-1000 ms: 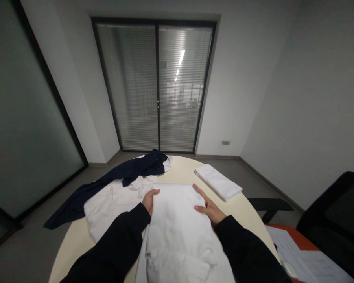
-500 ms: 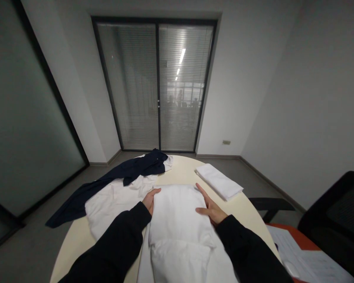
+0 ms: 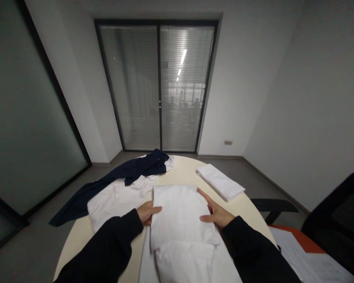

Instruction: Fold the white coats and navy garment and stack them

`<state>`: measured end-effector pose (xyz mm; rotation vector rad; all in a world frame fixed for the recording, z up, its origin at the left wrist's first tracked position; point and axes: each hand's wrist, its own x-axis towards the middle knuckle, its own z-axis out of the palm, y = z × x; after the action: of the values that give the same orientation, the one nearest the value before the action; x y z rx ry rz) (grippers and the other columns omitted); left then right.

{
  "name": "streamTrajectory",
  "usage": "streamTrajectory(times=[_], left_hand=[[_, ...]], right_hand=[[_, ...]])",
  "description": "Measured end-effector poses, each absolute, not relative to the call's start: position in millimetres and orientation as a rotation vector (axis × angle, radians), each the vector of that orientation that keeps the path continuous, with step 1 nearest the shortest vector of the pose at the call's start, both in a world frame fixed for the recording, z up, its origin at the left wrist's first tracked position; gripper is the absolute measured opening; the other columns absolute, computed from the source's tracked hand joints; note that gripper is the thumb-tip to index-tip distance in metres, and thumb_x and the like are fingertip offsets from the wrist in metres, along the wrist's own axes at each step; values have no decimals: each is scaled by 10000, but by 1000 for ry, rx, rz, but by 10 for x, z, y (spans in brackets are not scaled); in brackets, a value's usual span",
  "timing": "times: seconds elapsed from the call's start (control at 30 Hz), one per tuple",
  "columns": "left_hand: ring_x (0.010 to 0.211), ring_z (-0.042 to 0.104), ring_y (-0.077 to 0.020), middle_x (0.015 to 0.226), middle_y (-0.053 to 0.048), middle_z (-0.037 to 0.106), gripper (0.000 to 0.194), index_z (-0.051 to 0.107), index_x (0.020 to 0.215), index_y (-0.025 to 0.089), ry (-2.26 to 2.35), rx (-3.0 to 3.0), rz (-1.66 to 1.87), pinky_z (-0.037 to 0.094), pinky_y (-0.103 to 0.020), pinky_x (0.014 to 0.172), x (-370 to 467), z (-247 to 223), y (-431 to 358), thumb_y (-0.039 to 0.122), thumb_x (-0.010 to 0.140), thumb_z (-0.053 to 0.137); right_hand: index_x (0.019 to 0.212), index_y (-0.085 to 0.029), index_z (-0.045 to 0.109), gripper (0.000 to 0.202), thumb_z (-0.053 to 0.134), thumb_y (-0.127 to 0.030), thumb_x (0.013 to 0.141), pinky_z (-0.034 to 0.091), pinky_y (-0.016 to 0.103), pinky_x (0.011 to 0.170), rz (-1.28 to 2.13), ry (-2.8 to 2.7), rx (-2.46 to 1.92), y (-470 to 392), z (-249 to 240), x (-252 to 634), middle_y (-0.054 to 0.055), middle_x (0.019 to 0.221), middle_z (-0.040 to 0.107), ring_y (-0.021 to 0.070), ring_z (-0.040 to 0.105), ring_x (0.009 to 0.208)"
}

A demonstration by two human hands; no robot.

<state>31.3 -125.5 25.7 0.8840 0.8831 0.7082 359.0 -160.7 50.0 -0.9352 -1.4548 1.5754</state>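
A partly folded white garment (image 3: 181, 220) lies on the round cream table (image 3: 184, 163) in front of me, its near part running out of view at the bottom. At its left edge my left hand (image 3: 148, 212) grips the cloth, thumb on top and the other fingers mostly hidden at the side. Along the right edge rests my right hand (image 3: 214, 211), thumb and index finger spread apart on the fabric and no cloth pinched between them.
A folded white cloth (image 3: 220, 181) lies at the table's back right. Loose white clothing (image 3: 118, 198) and a dark navy garment (image 3: 115, 173) spread over the left edge. A black chair (image 3: 339, 216) and papers (image 3: 306, 255) stand at right.
My left hand has slid down along the garment's left edge, toward me. My right hand has shifted slightly right and down. The whole view has moved a little.
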Motion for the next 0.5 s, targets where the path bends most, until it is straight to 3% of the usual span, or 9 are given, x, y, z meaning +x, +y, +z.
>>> streamTrajectory(times=[0.13,0.23,0.37,0.5], left_hand=[[455,607,-159,578,-63,666,441,660,822,91,977,1113,460,422,-198,373,175,254,-1387,435,606,829],[371,524,-122,509,-36,624,588,650,795,83,1094,1334,290,410,-211,359,151,268,-1464,589,536,802],[416,506,-116,535,0,608,563,635,792,114,1082,1488,351,410,-229,407,146,274,-1511,606,550,766],[583,611,-174,643,-14,657,522,615,832,126,1066,1506,528,477,-274,548,174,325,-1375,558,580,765]], right_hand=[[1525,-267,126,1101,807,-382,668,477,428,946,1642,-1485,-1017,-1646,481,3664,101,1186,655,268,643,1028],[1529,-255,23,1175,799,-443,667,487,448,921,1674,-1598,-1096,-1678,451,3724,98,1167,657,266,645,999],[1522,-236,164,1189,853,-454,578,375,432,1059,1489,-1789,-1061,-1711,521,3734,116,1392,495,294,484,1242],[1503,-200,267,992,756,-515,699,473,415,942,1216,-1747,-1225,-1684,581,3610,123,1230,606,313,560,1124]])
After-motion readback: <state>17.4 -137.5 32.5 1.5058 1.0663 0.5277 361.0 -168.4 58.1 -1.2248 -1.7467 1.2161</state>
